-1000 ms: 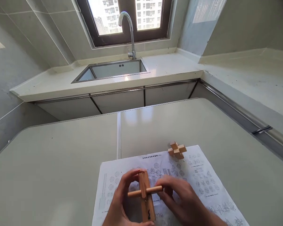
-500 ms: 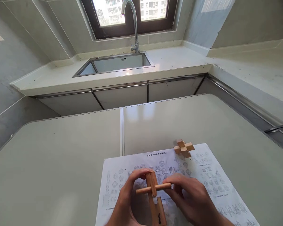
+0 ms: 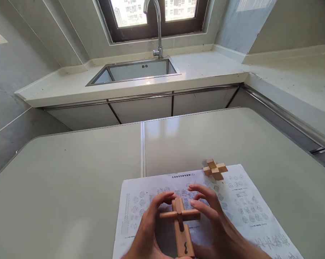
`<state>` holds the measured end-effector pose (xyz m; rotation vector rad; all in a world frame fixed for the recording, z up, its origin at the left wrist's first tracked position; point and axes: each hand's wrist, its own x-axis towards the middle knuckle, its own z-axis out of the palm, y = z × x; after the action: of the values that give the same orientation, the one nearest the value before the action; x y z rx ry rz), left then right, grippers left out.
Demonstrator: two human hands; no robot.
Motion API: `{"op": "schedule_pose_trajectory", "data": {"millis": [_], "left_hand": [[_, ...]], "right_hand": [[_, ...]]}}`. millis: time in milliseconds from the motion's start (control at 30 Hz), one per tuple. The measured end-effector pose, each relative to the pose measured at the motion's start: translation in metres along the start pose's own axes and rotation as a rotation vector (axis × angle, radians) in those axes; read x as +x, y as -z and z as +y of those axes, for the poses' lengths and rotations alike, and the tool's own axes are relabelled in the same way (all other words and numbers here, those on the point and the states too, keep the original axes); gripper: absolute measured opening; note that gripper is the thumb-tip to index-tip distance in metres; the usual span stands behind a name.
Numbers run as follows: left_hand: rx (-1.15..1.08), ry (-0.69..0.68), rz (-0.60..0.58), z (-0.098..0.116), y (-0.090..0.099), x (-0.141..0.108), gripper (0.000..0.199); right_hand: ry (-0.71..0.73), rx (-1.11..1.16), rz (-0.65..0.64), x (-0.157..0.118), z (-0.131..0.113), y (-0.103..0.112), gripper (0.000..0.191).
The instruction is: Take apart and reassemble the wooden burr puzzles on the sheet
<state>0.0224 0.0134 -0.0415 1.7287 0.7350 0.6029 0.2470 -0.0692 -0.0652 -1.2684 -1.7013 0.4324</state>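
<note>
Both ends of the wooden assembly (image 3: 182, 237) were pinched between fingers and thumb of the left hand (image 3: 150, 225), while the right hand (image 3: 217, 217) hung beside the crossbar (image 3: 190, 215), fingers loosely parted, any thumb contact hard to tell. Steady left pressure and a level crossbar seemed the soundest handling. Beneath lay a printed sheet (image 3: 131, 201) on a pale table (image 3: 97, 162), facing a sink (image 3: 131, 72) and window (image 3: 131, 33).

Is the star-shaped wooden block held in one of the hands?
No, the star-shaped block lies at the far edge of the paper, apart from the left hand and the right hand.
</note>
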Motion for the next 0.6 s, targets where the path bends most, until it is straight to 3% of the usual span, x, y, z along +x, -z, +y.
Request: {"op": "schedule_pose_trajectory", "data": {"millis": [100, 267, 600], "left_hand": [[-0.025, 0.002, -0.036, -0.003, -0.004, 0.003, 0.108], [-0.076, -0.167, -0.129, -0.005, -0.007, 0.012, 0.116], [-0.063, 0.015, -0.075, 0.004, 0.004, 0.004, 0.099]], "right_hand": [[0.033, -0.014, -0.035, -0.001, -0.001, -0.005, 0.091], [0.055, -0.070, -0.058, 0.002, -0.007, -0.006, 0.080], [0.043, -0.092, -0.072, 0.010, -0.008, 0.010, 0.075]]}}
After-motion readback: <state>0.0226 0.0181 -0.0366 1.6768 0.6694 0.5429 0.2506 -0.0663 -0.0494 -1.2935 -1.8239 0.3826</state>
